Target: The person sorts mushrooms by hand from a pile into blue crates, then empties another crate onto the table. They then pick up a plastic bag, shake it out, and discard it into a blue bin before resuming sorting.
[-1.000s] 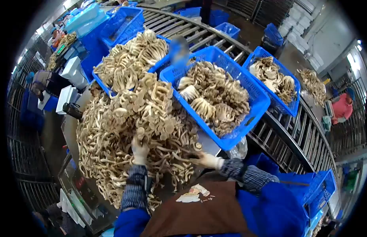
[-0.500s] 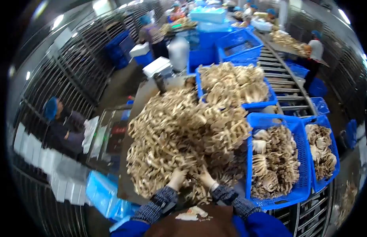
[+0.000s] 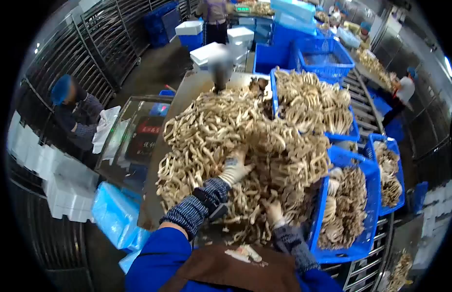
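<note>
A large heap of loose brown-and-cream mushrooms (image 3: 206, 131) covers the metal table in front of me. My left hand (image 3: 235, 168), in a pale glove, reaches into the middle of the heap with its thumb held apart from the fingers. It rests on the mushrooms, and the fingertips are partly hidden. Lower and to the right, my right hand (image 3: 273, 212) is at the near edge of the heap, its fingers curled around mushrooms there. Exactly which pieces it grips is hard to see.
Blue crates of mushroom clusters (image 3: 350, 204) stand to the right, on a roller conveyor (image 3: 364, 109). Another filled crate (image 3: 355, 131) sits behind the heap. A scale-like glass-topped unit (image 3: 145, 138) and a co-worker (image 3: 77, 109) are left. White foam boxes (image 3: 65, 187) are stacked lower left.
My left hand has moved forward, deeper into the heap, away from my right hand. My right hand has shifted slightly right in view. The camera view has turned and tilted down.
</note>
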The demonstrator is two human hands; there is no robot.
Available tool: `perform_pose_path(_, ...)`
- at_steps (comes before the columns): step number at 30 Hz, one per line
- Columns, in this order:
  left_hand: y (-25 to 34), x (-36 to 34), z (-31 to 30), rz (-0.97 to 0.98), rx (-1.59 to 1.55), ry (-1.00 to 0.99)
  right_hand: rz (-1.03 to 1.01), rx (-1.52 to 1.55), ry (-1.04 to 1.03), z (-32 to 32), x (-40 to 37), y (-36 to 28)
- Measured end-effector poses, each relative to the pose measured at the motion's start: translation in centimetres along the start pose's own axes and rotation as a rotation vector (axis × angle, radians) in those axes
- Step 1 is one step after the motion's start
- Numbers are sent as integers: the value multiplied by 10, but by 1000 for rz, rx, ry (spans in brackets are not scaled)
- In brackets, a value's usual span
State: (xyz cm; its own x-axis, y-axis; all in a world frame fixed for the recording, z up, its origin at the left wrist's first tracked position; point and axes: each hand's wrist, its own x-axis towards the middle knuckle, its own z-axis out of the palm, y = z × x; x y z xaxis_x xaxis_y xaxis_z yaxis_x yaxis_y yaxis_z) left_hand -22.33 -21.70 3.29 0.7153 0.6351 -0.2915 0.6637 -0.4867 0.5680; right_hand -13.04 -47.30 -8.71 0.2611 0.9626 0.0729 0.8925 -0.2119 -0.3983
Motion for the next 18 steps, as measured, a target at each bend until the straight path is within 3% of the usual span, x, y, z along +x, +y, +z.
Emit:
perform_pose_path(2,-16,63,-22,1,46,98,101,-16,-163,-25,-2,-18)
perform_pose_path(3,-17,83,-35,23,57,119,33,90,133,-3,-8,-13)
perform_pose_path(4,-15,99,-51,-15,-64,-68,53,79,66,-9,-6,-20)
perform_pose_path(5,-6,102,-61,61,3,-25,72,66,-1,-15,-6,-26)
perform_pose_path(7,-16,145,-38,351,94,145,126,175,76,-18,-4,-41)
perform_pose_path(8,-15,155,-35,390,37,89,170,-5,8,-5,-13,-35)
perform_pose_path(9,5,135,-63,322,16,-91,212,-180,-63,10,-22,-27)
perform_pose_path(11,11,126,-58,257,30,-151,286,-19,-65,4,-19,-42)
perform_pose_path(13,-12,135,-6,443,392,177,378,-136,-33,-7,-12,-65)
perform_pose_path(14,-3,102,-36,417,327,46,401,-163,-53,-20,-2,-86)
perform_pose_path(15,-13,102,-17,424,348,214,357,-217,-40,-12,1,-78)
perform_pose_path(17,-26,110,1,339,-46,104,299,-189,96,-7,16,-80)
perform_pose_path(18,-35,99,16,407,-101,395,209,-246,143,-10,27,-81)
